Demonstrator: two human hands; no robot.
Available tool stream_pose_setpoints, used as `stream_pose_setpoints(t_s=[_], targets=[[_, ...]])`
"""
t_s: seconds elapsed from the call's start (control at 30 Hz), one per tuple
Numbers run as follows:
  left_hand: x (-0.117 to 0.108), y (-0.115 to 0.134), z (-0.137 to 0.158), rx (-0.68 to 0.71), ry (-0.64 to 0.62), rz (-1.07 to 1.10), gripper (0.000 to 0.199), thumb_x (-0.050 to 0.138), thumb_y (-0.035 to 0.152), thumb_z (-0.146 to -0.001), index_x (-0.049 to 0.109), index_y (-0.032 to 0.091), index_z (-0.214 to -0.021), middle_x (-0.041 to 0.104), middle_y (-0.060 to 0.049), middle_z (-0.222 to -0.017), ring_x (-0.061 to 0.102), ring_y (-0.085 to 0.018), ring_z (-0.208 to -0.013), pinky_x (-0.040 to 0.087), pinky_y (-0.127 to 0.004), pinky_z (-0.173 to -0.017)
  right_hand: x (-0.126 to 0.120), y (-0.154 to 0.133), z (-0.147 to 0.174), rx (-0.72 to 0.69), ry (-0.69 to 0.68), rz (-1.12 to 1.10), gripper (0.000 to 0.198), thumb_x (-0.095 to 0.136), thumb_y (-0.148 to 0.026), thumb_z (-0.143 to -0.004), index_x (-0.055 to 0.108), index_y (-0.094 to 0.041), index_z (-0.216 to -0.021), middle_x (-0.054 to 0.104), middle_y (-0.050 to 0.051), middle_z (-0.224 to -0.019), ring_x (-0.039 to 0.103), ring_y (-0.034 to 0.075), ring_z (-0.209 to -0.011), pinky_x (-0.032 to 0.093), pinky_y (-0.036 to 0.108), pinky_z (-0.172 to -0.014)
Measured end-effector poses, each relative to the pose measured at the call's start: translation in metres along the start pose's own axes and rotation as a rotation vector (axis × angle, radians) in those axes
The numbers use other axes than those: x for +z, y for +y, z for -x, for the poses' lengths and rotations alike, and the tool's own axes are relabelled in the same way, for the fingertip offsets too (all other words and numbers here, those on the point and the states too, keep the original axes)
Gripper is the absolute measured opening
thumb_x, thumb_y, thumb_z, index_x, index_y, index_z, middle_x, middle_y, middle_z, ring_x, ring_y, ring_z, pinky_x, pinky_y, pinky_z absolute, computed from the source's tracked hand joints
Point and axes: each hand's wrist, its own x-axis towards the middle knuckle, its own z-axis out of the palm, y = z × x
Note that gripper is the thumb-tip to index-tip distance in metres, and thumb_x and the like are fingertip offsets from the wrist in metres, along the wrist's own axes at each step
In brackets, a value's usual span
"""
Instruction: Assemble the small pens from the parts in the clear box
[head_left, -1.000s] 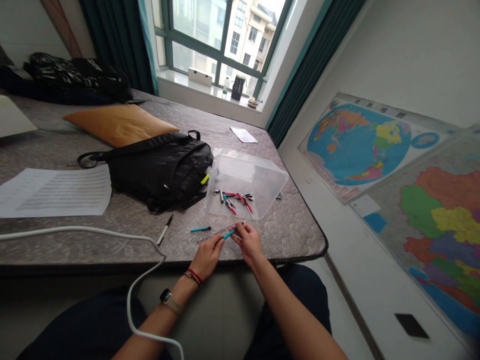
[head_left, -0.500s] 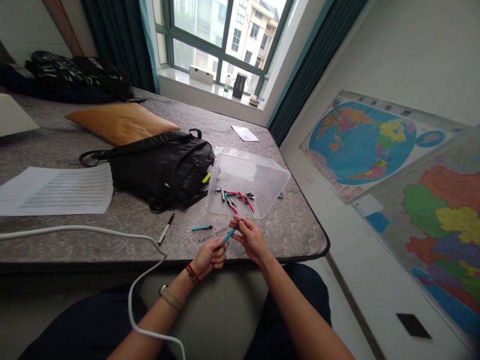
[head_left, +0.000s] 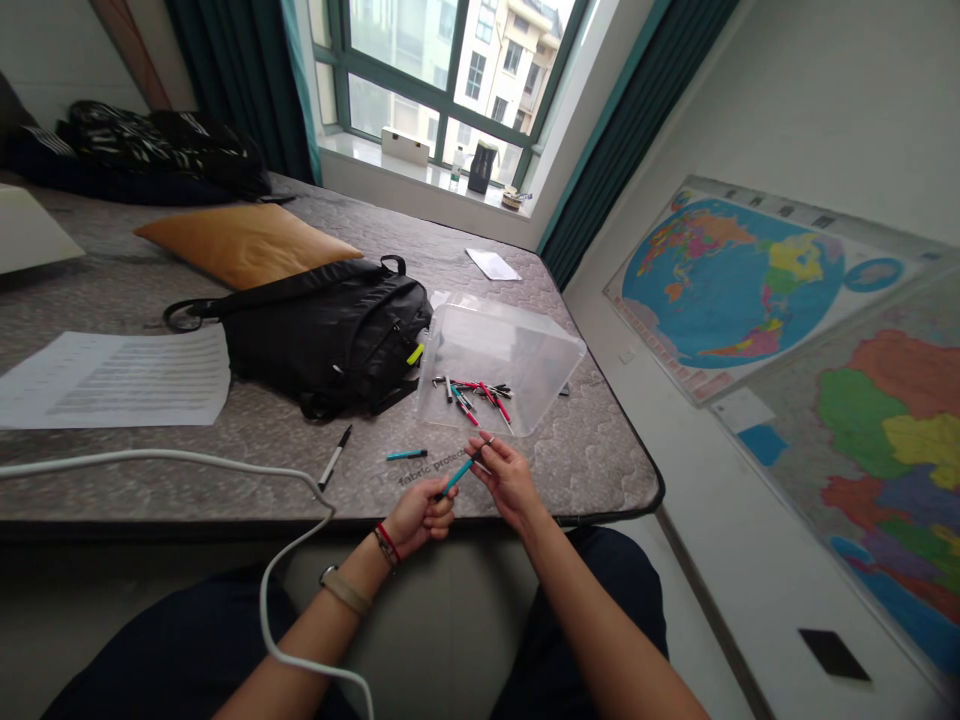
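A teal pen (head_left: 457, 478) with dark ends slants up and to the right between my two hands. My left hand (head_left: 422, 512) is closed around its lower end, with the fingers curled in. At the upper, black end, my right hand (head_left: 511, 485) pinches the pen between thumb and fingers; some of its fingers stretch out past it. Just left of the hands, a second teal pen (head_left: 406, 455) with a black end lies on the mattress. Farther left lies a white pen (head_left: 334, 458) with a black end.
A clear plastic box (head_left: 551, 365), tipped toward me, holds several red, black, white and teal pens (head_left: 480, 393). Beside it sits a black backpack (head_left: 322, 345) on the mattress (head_left: 600, 465). Printed paper (head_left: 142, 380) lies at left, and a white cable (head_left: 266, 590) crosses the front edge.
The right-hand fingers have spread slightly at the pen's upper end, showing more of its black part. Otherwise the hands hold nearly the same place, and the view shifts a little.
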Motion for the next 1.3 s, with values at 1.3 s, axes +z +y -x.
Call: stream_pose_setpoints(t_s=[1.3], targets=[[-0.036, 0.03, 0.006, 0.588, 0.8, -1.466, 0.023, 0.058, 0.029, -0.083, 0.075, 0.021, -0.096, 0.073, -0.007, -0.084, 0.066, -0.021, -0.074, 0.05, -0.029, -0.076, -0.117, 0.029, -0.054, -0.23, 0.605, 0.507, 0.045, 0.078, -0.037, -0.054, 0.067, -0.016, -0.092, 0.068, 0.003, -0.077, 0.065, 0.019, -0.069, 0.053, 0.028, -0.057]])
